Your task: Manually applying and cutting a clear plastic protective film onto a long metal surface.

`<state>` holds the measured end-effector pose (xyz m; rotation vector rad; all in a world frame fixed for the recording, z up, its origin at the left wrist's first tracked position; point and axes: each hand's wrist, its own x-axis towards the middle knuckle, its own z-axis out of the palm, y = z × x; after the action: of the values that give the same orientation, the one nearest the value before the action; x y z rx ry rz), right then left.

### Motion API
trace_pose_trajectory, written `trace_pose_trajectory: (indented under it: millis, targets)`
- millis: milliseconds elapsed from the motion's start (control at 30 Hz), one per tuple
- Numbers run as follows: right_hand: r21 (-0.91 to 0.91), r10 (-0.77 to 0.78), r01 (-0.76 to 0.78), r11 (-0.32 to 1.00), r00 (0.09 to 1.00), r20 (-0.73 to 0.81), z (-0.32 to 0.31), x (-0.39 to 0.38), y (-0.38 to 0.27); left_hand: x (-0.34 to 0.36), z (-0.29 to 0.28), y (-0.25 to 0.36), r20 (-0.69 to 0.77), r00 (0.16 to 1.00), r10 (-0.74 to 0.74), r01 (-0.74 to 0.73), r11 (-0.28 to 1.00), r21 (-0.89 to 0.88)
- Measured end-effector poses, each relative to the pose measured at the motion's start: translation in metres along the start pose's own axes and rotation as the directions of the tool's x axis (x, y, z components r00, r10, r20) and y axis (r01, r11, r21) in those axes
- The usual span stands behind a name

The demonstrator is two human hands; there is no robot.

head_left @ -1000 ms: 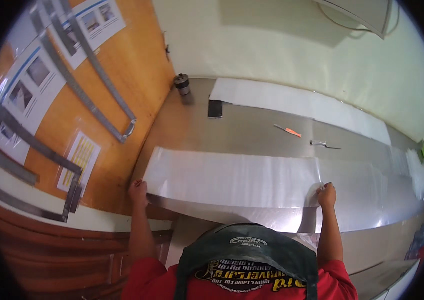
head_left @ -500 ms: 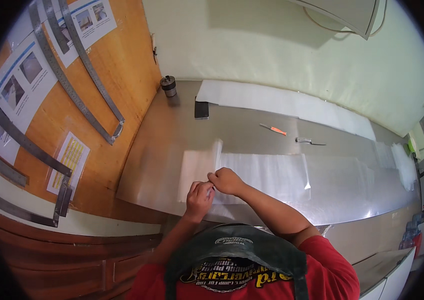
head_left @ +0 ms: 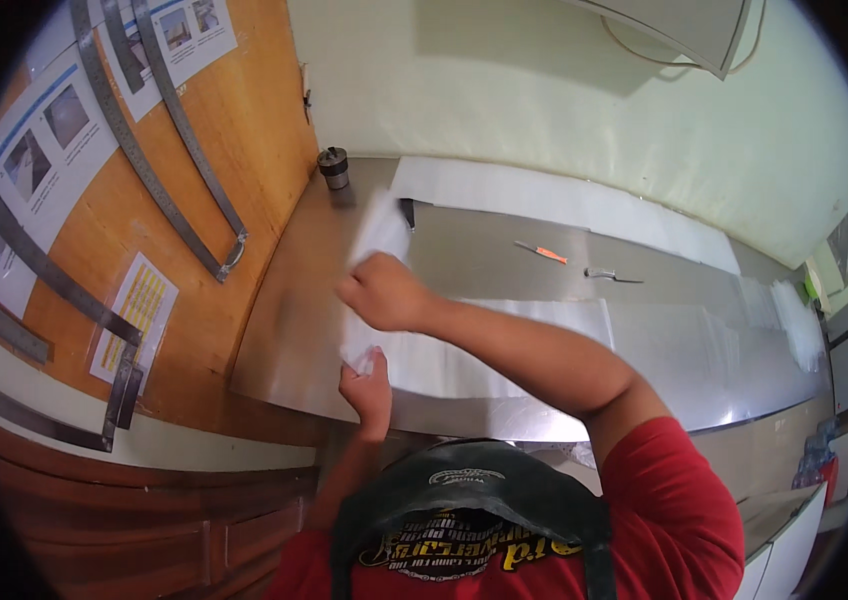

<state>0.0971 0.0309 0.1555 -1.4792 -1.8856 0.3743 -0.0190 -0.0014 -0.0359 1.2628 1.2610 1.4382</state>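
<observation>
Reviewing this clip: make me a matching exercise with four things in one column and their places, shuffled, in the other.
Column 1
1. Dark canister
2. Orange-handled tool
3. Flat black item
4. Left hand

Column 2
A. Partly hidden behind the blurred white sheet
B. Nearest the table's front edge, at the lower end of the blurred white sheet
C. In the table's far left corner, beside the wooden panel
D. Lying just left of the knife with the silvery handle

Pairs: 1-C, 2-D, 3-A, 4-B
</observation>
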Motion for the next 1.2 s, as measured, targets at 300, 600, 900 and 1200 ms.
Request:
trace_pose_trajectory:
  millis: [300,600,900,1200]
  targets:
    - [0.174,-0.21,0.23,0.958,0.97,-0.126,-0.081,0.105,-0.166,-0.015,0.054,0.022,0.052,0.999,-0.009,0.011,0.999,-0.05]
    - [0.796,-0.438,0.435,0.42,0.866,-0.242,-0.327,0.052,-0.143,0.057,0.022,-0.046,-0.101,0.98,0.172,-0.161,0.981,0.106]
    - [0.858,0.486,0.237,0.456,0.741,-0.463,-0.321,-0.183,0.175,0.116,-0.117,-0.083,0.132,0.86,0.492,-0.474,0.678,0.561]
    - [0.723,0.747,-0.449,0.526,0.649,-0.141,-0.175,-0.333,0.271,0.139,-0.19,-0.093,0.467,0.824,0.32,-0.566,0.449,0.691]
